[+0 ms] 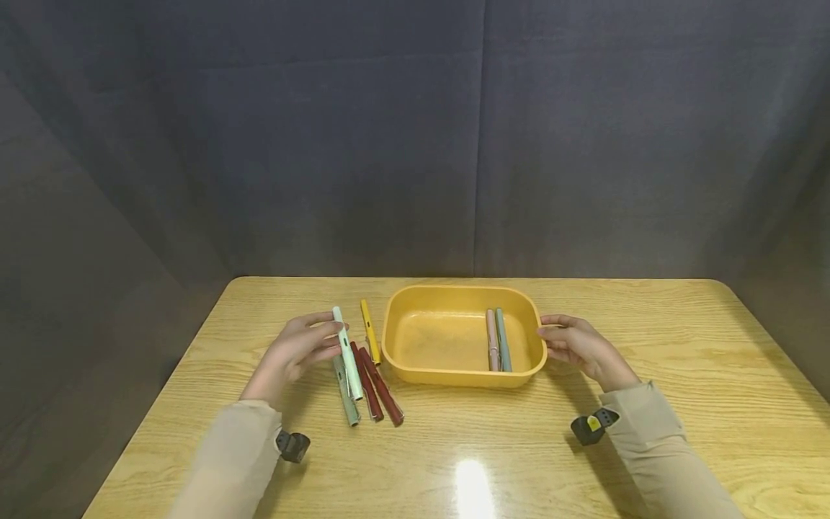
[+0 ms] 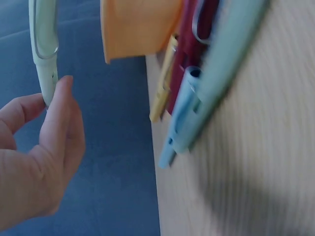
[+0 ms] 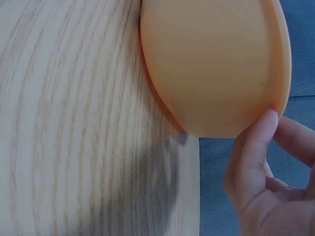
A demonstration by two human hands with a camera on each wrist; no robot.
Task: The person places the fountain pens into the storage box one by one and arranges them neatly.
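Note:
A pale mint pen [image 1: 349,353] is pinched between the thumb and fingers of my left hand [image 1: 301,344], raised above the table. Below and beside it lie a grey-green pen [image 1: 346,393], two dark red pens [image 1: 381,386] and a yellow pen [image 1: 370,331]. In the left wrist view, the mint pen [image 2: 45,39] is gripped near one end. My right hand [image 1: 580,346] holds the right end of a yellow tray [image 1: 447,377]; the right wrist view has its fingertips at the tray's rim [image 3: 283,73]. A pink pen [image 1: 493,339] and a blue-green pen [image 1: 503,339] lie side by side inside, toward the right.
The wooden table [image 1: 681,360] spreads out on both sides of the tray. A dark curtain [image 1: 415,144] hangs behind its back edge. Light glares off the tabletop [image 1: 473,483] near the front.

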